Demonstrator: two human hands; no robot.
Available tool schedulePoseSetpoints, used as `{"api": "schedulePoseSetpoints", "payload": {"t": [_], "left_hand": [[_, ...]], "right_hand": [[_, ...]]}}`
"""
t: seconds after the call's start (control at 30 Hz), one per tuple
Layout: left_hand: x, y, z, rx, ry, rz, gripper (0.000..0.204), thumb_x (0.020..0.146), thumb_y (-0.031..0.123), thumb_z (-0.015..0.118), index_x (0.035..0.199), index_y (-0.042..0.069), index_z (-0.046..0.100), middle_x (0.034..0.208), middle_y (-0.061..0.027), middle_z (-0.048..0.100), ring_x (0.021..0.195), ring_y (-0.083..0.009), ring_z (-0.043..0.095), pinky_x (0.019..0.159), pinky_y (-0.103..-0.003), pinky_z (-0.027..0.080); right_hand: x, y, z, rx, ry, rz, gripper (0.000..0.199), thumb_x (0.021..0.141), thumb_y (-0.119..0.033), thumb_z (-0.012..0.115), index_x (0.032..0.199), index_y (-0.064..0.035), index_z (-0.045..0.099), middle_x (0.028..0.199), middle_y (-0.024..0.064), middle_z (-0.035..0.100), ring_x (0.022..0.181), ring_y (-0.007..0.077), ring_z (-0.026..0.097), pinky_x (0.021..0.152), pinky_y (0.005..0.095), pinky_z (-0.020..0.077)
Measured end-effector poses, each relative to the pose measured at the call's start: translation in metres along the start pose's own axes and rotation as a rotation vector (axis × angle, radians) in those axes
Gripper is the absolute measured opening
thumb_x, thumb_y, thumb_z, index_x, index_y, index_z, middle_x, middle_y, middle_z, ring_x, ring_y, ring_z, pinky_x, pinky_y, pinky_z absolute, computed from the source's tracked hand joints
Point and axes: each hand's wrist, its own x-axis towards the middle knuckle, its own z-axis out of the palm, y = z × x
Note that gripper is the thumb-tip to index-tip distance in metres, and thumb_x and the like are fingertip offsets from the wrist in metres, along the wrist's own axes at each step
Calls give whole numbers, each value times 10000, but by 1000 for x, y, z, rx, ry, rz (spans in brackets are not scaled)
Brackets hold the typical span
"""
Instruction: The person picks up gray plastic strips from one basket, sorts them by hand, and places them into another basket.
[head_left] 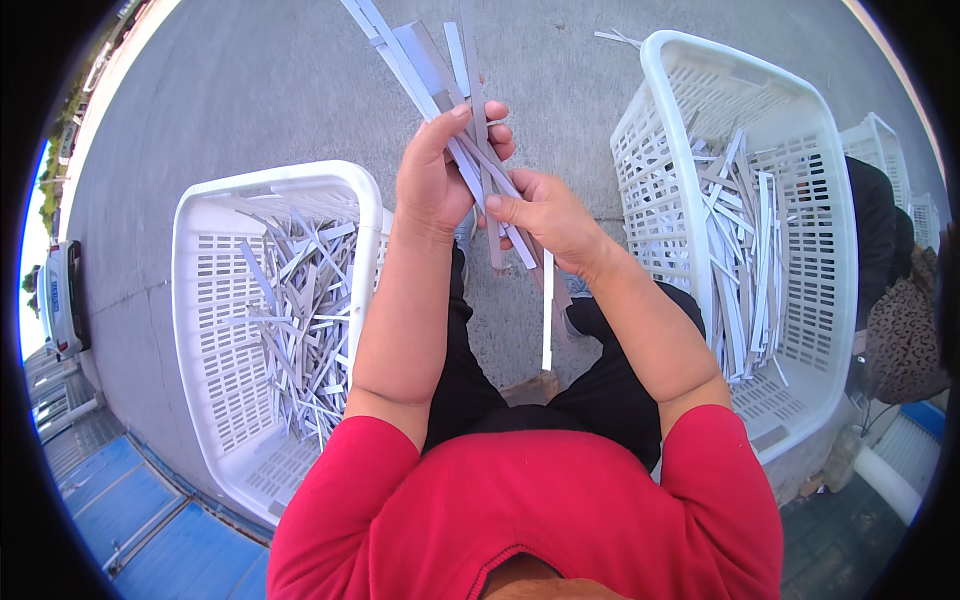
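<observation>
A loose bundle of thin grey and white strips [430, 75] is held out in front of me, fanned at its far end. My left hand [445, 165] wraps round the middle of the bundle, thumb on top and fingers curled behind. Lower down, my right hand [548, 215] pinches the near ends between thumb and fingers. One narrow white strip [547, 315] hangs down below the right hand. What the strips are made of, I cannot tell.
White plastic baskets stand on both sides: the left basket [275, 178] and the right basket [690, 150] each hold many similar strips. A few strips [618, 38] lie on the concrete ground [280, 90]. Blue panels [170, 545] are at lower left; another person's patterned clothing [905, 325] shows at right.
</observation>
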Motion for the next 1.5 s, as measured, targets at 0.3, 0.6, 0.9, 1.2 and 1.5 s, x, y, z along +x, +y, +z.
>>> {"api": "schedulePoseSetpoints", "payload": {"t": [0.3,0.6,0.9,1.2,1.5], "left_hand": [[-5,-9,11,165,43,11,444,816,122,572,1208,4,401,861,-110,568,721,-186,565,628,-320,501],[-10,-7,19,339,31,-95,354,814,77,550,1142,-31,469,704,-66,535,588,-133,518,568,-259,450],[-15,-26,27,580,-106,-345,290,767,109,613,1005,-21,511,768,-81,584,590,-128,556,547,-256,459],[-14,-21,32,508,53,-300,256,798,113,581,1017,-2,515,824,-114,596,697,-207,629,561,-288,514],[-1,-7,7,368,273,-124,199,812,86,552,988,10,499,826,-113,590,666,-226,607,580,-321,517]], "right_hand": [[-3,-3,0,4,59,-75,318,845,-225,584,1025,37,557,840,73,603,732,122,571,634,251,479],[-4,-23,-34,-311,224,-204,482,809,-393,624,1039,28,577,964,95,606,886,175,563,759,307,449],[-12,-38,-54,-13,387,-362,270,812,-300,628,865,-35,628,750,16,587,717,94,524,629,236,408],[-18,-48,-81,325,652,-552,72,832,-130,610,829,-65,581,692,-10,549,571,61,486,492,199,398],[-47,-51,-144,586,988,-696,88,853,-123,559,854,-36,543,711,23,522,569,103,491,514,258,445]]}}
